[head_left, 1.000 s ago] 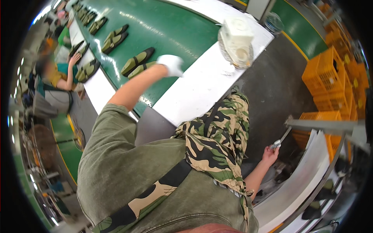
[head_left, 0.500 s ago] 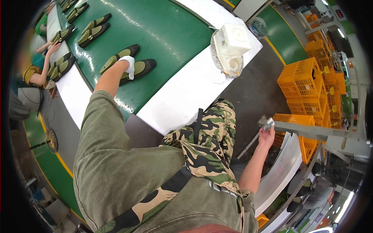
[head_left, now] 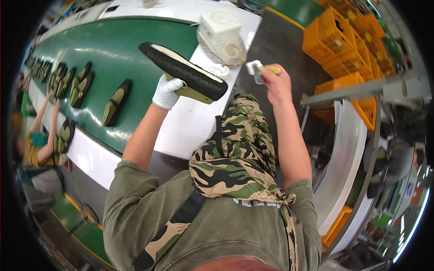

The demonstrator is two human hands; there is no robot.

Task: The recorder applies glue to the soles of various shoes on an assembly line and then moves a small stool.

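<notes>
Shoe (head_left: 186, 72), one, in left hand (head_left: 166, 93)

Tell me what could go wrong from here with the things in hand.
The shoe, tilted with its sole showing, is held up by the gloved left hand alone, so it might slip. The right hand holds a small white-tipped tool seemingly past the table edge; it could fall.
</notes>
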